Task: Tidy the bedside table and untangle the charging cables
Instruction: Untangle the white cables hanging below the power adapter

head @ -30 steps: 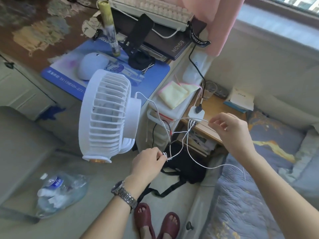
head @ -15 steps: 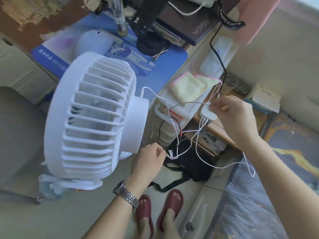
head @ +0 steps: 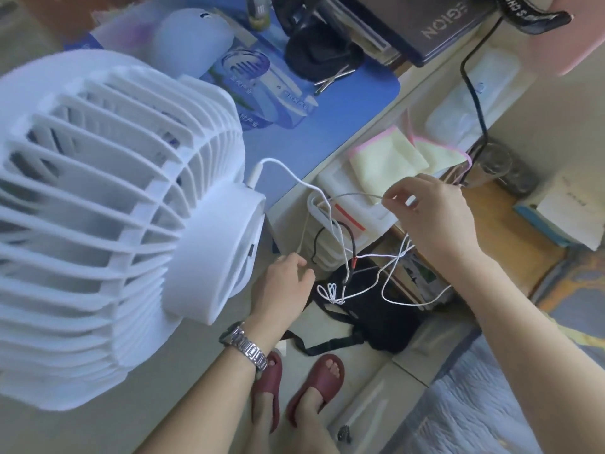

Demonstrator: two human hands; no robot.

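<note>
A tangle of thin white charging cables [head: 386, 283] hangs between my hands in front of the wooden bedside table [head: 510, 224]. One small knot of loops [head: 332, 294] dangles just right of my left hand [head: 284, 283]. That hand, with a metal watch on its wrist, is closed around a cable strand. My right hand [head: 435, 217] pinches a thin grey cable [head: 357, 195] between thumb and forefinger, above the table's edge. A white cable [head: 288, 172] runs from the tangle into the back of a white fan [head: 114, 224] at the left.
A blue desk mat [head: 343, 103] holds a white mouse, a laptop and black items. A yellow cloth [head: 389, 162] lies on a white storage box. A black cable [head: 474, 93], a glass [head: 494, 165] and a box [head: 563, 211] are near the bedside table. A black bag [head: 383, 322] lies on the floor.
The view has moved closer and lower. My right hand has lifted away from the white charger and now pinches a grey cable. The small knot hangs free beside my left hand.
</note>
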